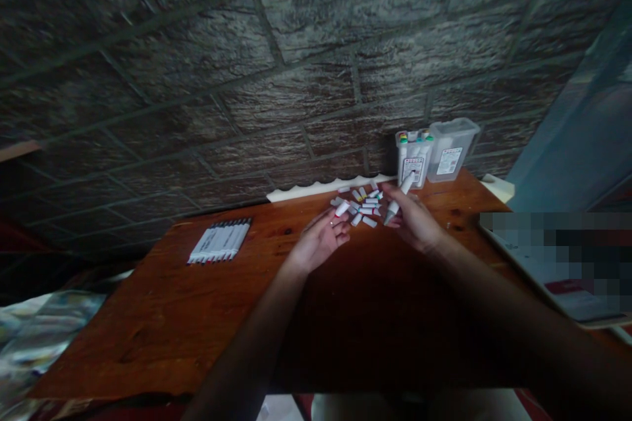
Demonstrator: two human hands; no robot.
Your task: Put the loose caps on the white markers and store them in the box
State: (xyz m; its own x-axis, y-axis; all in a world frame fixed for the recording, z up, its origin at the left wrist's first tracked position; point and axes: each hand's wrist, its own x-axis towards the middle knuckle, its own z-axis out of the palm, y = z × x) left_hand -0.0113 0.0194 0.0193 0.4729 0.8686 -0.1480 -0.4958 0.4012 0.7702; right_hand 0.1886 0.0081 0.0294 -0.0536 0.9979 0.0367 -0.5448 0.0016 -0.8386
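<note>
Between the fingertips of my left hand (pixel 323 238) is a white marker cap (pixel 342 208) with a red end. My right hand (pixel 412 217) is closed round a white marker (pixel 401 196), which slants up and to the right with its grey end low. A loose pile of white caps (pixel 369 205) with coloured ends lies on the wooden table (pixel 197 322), just beyond and between my hands. Off to the left, a row of several white markers (pixel 220 241) lies side by side.
Against the brick wall (pixel 316 85) stand a clear box holding markers (pixel 413 161) and another clear box (pixel 451 148). A white wavy-edged strip (pixel 326 188) runs along the table's back. At the right is a partly blurred-out laptop-like object (pixel 557 283).
</note>
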